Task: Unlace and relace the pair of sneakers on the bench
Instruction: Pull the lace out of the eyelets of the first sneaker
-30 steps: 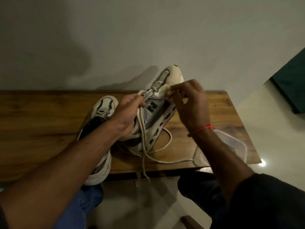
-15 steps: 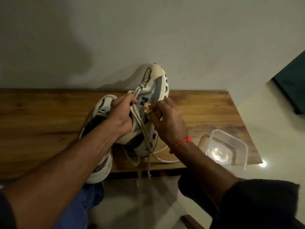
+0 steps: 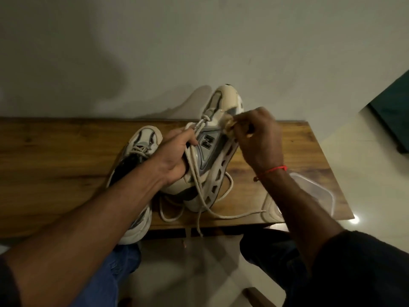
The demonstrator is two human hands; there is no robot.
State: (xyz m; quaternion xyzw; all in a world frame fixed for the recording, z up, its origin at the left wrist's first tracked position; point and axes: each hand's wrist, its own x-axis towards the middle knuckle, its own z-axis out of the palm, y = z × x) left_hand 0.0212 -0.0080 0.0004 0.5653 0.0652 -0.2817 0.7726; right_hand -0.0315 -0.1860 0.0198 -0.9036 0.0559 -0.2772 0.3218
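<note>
Held sneaker (image 3: 210, 151) tipped on its side above the wooden bench (image 3: 55, 165), long axis running away from the person, toe toward the wall, heel at the near edge. Left hand (image 3: 174, 156) curls round its collar, fingers over the lace (image 3: 199, 191). Right hand (image 3: 259, 138) fingers closed, pinching something small and pale against the toe-side sole; what it is, cannot tell. Grey-cream upper, cut-out sole, loose lace trailing. Second sneaker (image 3: 141, 147) flat just left, same direction.
</note>
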